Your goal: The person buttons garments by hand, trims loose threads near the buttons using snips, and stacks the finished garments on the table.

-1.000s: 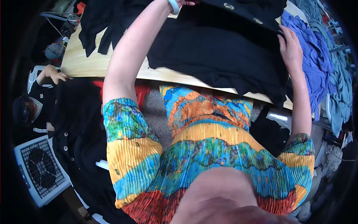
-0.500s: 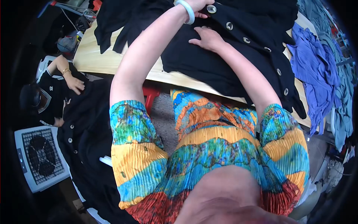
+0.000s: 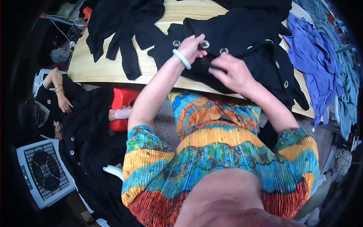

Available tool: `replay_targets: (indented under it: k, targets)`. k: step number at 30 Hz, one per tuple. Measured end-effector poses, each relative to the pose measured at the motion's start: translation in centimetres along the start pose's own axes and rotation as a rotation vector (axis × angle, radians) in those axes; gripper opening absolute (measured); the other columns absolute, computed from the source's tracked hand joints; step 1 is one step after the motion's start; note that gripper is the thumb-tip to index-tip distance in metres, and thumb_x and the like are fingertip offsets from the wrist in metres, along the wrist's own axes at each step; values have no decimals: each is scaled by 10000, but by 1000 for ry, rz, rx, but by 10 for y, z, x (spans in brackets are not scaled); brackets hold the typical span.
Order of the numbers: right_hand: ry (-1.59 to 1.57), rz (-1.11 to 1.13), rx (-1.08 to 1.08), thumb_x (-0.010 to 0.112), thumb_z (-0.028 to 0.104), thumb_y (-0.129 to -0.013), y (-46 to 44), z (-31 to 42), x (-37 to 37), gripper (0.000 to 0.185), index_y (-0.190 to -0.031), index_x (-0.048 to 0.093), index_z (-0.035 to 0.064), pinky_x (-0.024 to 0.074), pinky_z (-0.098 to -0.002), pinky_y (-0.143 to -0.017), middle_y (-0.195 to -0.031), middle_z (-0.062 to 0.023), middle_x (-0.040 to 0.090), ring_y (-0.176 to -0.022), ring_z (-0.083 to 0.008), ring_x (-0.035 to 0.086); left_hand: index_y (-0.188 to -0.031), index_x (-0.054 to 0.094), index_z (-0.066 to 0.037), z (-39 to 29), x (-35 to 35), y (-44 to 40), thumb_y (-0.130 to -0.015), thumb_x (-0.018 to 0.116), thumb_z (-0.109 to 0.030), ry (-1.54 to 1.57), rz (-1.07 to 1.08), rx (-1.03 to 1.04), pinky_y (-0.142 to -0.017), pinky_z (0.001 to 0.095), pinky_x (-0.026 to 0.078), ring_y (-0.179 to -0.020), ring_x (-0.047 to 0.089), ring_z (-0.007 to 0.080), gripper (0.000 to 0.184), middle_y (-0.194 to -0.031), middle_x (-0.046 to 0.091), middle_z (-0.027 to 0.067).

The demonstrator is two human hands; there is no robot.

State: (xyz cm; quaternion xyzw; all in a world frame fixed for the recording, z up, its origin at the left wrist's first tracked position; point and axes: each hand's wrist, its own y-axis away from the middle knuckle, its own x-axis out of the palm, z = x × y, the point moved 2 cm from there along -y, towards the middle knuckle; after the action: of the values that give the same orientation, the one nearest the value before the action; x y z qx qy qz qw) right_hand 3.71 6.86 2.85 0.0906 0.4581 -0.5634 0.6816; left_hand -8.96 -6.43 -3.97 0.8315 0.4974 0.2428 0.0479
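Black garment (image 3: pixel 242 30) lies rumpled across the near part of the pale wooden table (image 3: pixel 90 64), its lower edge reaching the table's near edge. The cloth is plain, dark and matte, with soft folds and a raised fold toward the right side. Large round buttons (image 3: pixel 286 84) with pale, shiny rims and darker middles run in a curving line, from beside the left hand (image 3: pixel 190 49) across and down to the right; some face up, while others are seen nearly edge-on. The left hand, with a pale bracelet (image 3: pixel 182 59) at its wrist, is at the garment beside a button, fingers partly curled; whether they pinch the cloth cannot be told. The right hand (image 3: pixel 235 74) is blurred over the garment's near part, its thumb and fingers bent with a gap between them; its hold on the cloth cannot be told either. More black cloth (image 3: pixel 126 22) lies to the left, and purple cloth (image 3: pixel 312 60) hangs over the table's right side.
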Motion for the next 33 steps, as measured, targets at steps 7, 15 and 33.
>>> replay_targets:
  k: [7, 15, 33]
  targets:
    - [-53, -264, 75, 496, 56, -730, -25, -41, 18, 112, -814, 541, -4, 464, -427, -667, -766, -203, 549, -756, -371, 565, -813, 515, -101, 1, 0, 5, -864, 581, -219, 47, 143, 2, -506, 226, 378, -576, 488, 98, 145, -766, 561, 15]
    - [-167, -361, 314, 579, 120, -752, -35, -50, 9, 237, -929, 511, -21, 468, -412, -690, -809, -228, 603, -793, -374, 596, -581, 433, -112, -12, 17, -17, -785, 685, -155, -220, -139, 342, -427, 206, 256, -481, 303, 23, 327, -540, 382, -73]
    - [-197, -21, 417, 666, 239, -676, -32, -69, 9, 356, -923, 595, -8, 488, -321, -728, -859, -158, 637, -820, -242, 621, -709, 518, -59, -7, 7, 31, -846, 611, -183, -624, 85, 381, -479, 184, 303, -571, 378, 3, 207, -614, 444, -74]
